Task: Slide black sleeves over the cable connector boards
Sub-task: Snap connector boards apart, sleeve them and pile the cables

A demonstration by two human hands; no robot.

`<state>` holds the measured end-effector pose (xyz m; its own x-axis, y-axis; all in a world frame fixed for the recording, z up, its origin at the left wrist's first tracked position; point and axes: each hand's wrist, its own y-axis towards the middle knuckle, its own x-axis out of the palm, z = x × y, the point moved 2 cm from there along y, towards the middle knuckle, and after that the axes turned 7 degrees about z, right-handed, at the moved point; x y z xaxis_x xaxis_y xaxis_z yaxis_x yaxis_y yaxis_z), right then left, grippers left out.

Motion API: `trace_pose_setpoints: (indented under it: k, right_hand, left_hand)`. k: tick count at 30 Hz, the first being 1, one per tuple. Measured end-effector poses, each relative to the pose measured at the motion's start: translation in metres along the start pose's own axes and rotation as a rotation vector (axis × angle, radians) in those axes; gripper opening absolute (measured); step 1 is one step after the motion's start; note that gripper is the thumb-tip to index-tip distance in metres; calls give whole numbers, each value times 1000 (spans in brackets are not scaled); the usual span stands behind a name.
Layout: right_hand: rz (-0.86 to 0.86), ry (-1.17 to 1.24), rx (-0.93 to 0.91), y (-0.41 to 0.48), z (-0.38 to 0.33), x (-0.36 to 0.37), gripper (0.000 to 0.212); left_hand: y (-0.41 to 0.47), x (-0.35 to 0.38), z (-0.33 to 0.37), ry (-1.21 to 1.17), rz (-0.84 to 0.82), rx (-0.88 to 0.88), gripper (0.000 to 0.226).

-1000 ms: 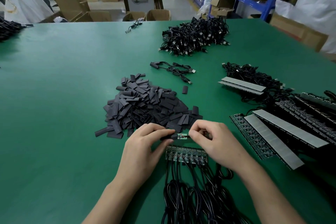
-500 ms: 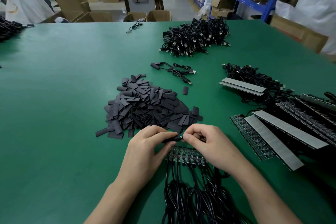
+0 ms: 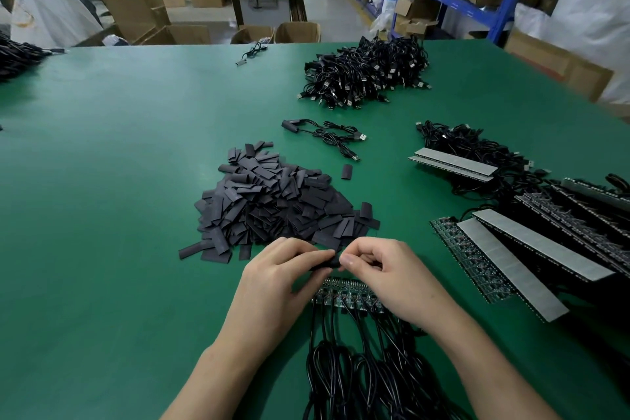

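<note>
My left hand (image 3: 272,278) and my right hand (image 3: 385,274) meet just in front of a heap of flat black sleeves (image 3: 272,203). Between their fingertips lies one black sleeve (image 3: 329,263), pinched by the left thumb and fingers at one end and by the right thumb and fingers at the other. The connector board inside it is hidden. Below the hands a row of small bare connector boards (image 3: 344,293) lies side by side, with their black cables (image 3: 358,375) running toward me.
On the green table (image 3: 102,215) lie a big pile of USB cables (image 3: 364,75) at the back, a loose cable (image 3: 327,138), a single sleeve (image 3: 346,171), and strips of boards with grey backing (image 3: 531,249) on the right. Cardboard boxes and blue shelving stand beyond.
A second ago a bare green board showed between the hands. The sleeve has slid over it and now covers it; both hands have closed in together.
</note>
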<state>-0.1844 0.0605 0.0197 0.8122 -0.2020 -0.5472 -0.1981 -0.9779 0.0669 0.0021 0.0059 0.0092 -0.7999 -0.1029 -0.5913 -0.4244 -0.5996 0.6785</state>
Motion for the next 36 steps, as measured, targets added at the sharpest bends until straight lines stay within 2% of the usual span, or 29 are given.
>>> trace_pose_setpoints:
  k: [8, 11, 15, 26, 28, 32, 35, 36]
  right_hand:
    - [19, 48, -18, -1, -4, -7, 19]
    - [54, 75, -24, -2, -5, -9, 20]
    - [59, 97, -25, -3, -5, -7, 19]
    - [75, 94, -29, -3, -5, -2, 19]
    - [62, 93, -42, -2, -5, -2, 18]
    - [53, 65, -65, -2, -5, 3, 13]
    - [38, 6, -60, -1, 0, 0, 4]
    - [36, -45, -80, 0, 3, -4, 11]
  left_hand:
    - [2, -8, -2, -106, 118, -249, 35]
    - [4, -12, -3, -135, 201, -326, 27]
    - [3, -11, -1, -148, 211, -339, 18]
    - [3, -8, 0, -67, 205, -262, 20]
    - [2, -7, -2, -165, 211, -364, 18]
    - [1, 0, -1, -608, 203, -706, 14]
    - [4, 0, 0, -829, 222, -815, 10]
    - [5, -2, 0, -871, 239, -842, 9]
